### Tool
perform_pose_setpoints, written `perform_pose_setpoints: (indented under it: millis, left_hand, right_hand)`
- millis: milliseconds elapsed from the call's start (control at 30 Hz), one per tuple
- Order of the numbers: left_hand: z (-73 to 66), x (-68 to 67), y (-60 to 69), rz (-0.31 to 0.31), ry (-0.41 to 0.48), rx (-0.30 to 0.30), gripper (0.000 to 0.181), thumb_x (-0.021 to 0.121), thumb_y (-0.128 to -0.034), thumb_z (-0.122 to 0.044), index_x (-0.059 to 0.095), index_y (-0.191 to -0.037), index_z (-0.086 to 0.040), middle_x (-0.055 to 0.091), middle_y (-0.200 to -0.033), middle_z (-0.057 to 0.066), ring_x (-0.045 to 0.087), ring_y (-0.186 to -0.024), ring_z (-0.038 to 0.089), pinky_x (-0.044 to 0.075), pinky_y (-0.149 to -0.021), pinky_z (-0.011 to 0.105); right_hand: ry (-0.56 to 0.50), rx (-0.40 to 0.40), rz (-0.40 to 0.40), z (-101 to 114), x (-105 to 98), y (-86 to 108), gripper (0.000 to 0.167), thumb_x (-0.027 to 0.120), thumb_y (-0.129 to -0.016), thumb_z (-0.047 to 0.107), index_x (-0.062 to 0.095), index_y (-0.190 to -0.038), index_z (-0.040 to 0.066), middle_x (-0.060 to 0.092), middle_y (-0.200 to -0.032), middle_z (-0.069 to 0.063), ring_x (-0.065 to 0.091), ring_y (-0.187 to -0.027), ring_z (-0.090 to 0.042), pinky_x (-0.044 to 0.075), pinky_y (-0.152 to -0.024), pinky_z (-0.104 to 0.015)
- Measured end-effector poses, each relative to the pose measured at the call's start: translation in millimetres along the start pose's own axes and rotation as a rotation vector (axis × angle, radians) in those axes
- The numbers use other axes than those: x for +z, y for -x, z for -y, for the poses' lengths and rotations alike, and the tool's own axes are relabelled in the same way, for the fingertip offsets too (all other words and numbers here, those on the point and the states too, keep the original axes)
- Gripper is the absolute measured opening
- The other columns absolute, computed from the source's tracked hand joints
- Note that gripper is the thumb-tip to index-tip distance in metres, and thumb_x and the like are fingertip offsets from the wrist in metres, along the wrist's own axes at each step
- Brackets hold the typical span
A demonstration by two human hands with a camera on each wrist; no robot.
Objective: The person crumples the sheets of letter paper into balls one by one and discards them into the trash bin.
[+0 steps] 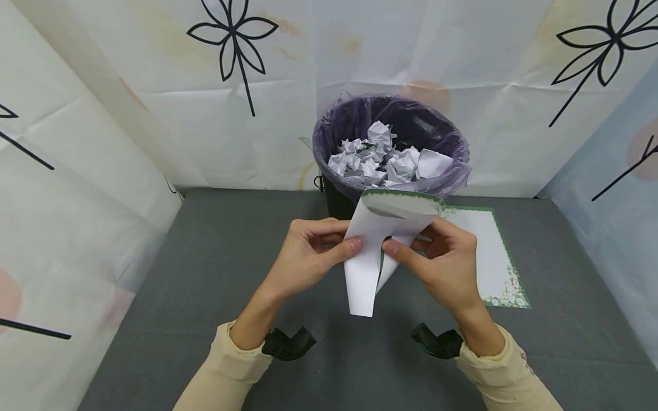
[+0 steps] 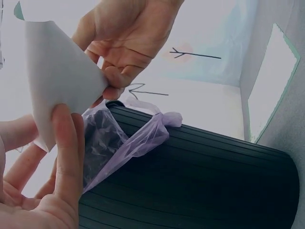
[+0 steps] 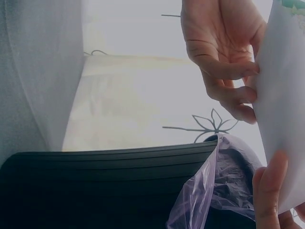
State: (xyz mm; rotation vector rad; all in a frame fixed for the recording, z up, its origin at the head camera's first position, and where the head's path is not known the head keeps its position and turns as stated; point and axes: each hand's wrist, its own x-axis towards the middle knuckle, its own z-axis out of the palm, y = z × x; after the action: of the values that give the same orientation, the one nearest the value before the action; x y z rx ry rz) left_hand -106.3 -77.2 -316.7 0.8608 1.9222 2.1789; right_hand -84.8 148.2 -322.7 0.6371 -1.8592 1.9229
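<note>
A white sheet of paper (image 1: 366, 257) with a green floral border is bent into a loose roll, its border showing inside the top opening. My left hand (image 1: 303, 260) pinches the roll's left side between thumb and fingers. On the other side, my right hand (image 1: 446, 262) grips it, thumb in front beside a narrow gap where the edges come near each other. The left wrist view shows the paper (image 2: 57, 67) between both hands, above the bin. Most fingertips behind the paper are hidden in the head view.
Behind the hands stands a black bin (image 2: 200, 176) lined with a purple plastic bag (image 1: 447, 134), holding several crumpled papers (image 1: 380, 134). Another bordered sheet (image 1: 496, 260) lies flat on the grey table (image 1: 231, 228) at right. Patterned cloth (image 1: 257, 137) hangs around.
</note>
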Motion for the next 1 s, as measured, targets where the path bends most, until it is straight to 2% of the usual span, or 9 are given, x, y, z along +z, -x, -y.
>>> perform_pose_setpoints:
  millis: [67,167,300,367,433,667,867,1000]
  left_hand:
    - [0.7,-2.4,1.2,0.043,0.042,-0.01,0.037,0.073,-0.0895,0.004,0.067,-0.125,0.01,0.069,-0.117,0.02,0.072,-0.098,0.032,0.06,-0.081,0.045]
    - [2.8,-8.8,4.2,0.147,0.12,-0.006,0.058,0.081,-0.0872,-0.007,0.057,-0.137,0.01,0.062,-0.133,0.022,0.067,-0.107,0.032,0.058,-0.087,0.046]
    - [7.4,-17.1,8.5,0.302,0.191,0.041,0.093,0.09,-0.0792,-0.018,0.038,-0.151,0.01,0.043,-0.154,0.021,0.057,-0.125,0.032,0.053,-0.097,0.047]
    - [10.0,-17.6,9.5,0.325,0.19,0.075,0.101,0.092,-0.0764,-0.019,0.033,-0.152,0.011,0.039,-0.156,0.02,0.053,-0.128,0.032,0.052,-0.099,0.047]
    - [12.2,-14.6,9.6,0.304,0.173,0.105,0.101,0.092,-0.0753,-0.021,0.034,-0.152,0.01,0.042,-0.153,0.019,0.053,-0.127,0.032,0.052,-0.098,0.048]
    - [14.9,4.0,9.6,0.14,0.065,0.215,0.092,0.089,-0.0768,-0.031,0.045,-0.145,0.012,0.052,-0.132,0.028,0.058,-0.113,0.033,0.055,-0.093,0.048]
    - [17.2,13.9,9.1,0.034,0.031,0.249,0.086,0.087,-0.0794,-0.036,0.051,-0.14,0.013,0.054,-0.128,0.029,0.061,-0.112,0.03,0.056,-0.093,0.043]
    - [19.5,17.9,7.4,-0.023,0.018,0.255,0.08,0.085,-0.0825,-0.037,0.054,-0.136,0.014,0.056,-0.125,0.029,0.062,-0.114,0.033,0.055,-0.094,0.043]
  right_hand:
    - [0.003,0.007,-0.01,1,0,-0.6,0.049,0.079,-0.07,-0.022,0.068,-0.117,-0.014,0.071,-0.108,-0.021,0.073,-0.089,-0.024,0.061,-0.073,-0.032]
    - [-0.009,0.025,-0.026,1,0,-1.4,0.049,0.078,-0.071,-0.022,0.068,-0.118,-0.014,0.07,-0.107,-0.021,0.073,-0.089,-0.024,0.061,-0.073,-0.032]
    - [-0.03,0.04,-0.041,2,-1,-2.4,0.048,0.077,-0.072,-0.023,0.067,-0.118,-0.014,0.071,-0.107,-0.021,0.073,-0.089,-0.025,0.061,-0.072,-0.031]
    - [-0.035,0.038,-0.045,1,-1,-2.7,0.047,0.076,-0.072,-0.023,0.068,-0.117,-0.013,0.071,-0.107,-0.02,0.073,-0.089,-0.025,0.061,-0.072,-0.031]
    - [-0.043,0.035,-0.05,1,0,-3.0,0.046,0.076,-0.073,-0.023,0.068,-0.117,-0.012,0.071,-0.106,-0.019,0.073,-0.09,-0.025,0.061,-0.073,-0.03]
    - [-0.047,0.042,-0.088,2,4,-4.0,0.04,0.076,-0.076,-0.02,0.07,-0.115,-0.01,0.072,-0.104,-0.017,0.074,-0.088,-0.023,0.06,-0.072,-0.027]
    - [0.003,0.051,-0.115,3,5,-4.1,0.039,0.078,-0.076,-0.017,0.072,-0.114,-0.008,0.073,-0.103,-0.016,0.074,-0.086,-0.021,0.06,-0.071,-0.025]
    - [0.071,0.03,-0.126,4,7,-3.8,0.039,0.08,-0.075,-0.016,0.073,-0.112,-0.006,0.073,-0.1,-0.015,0.073,-0.081,-0.02,0.059,-0.068,-0.024]
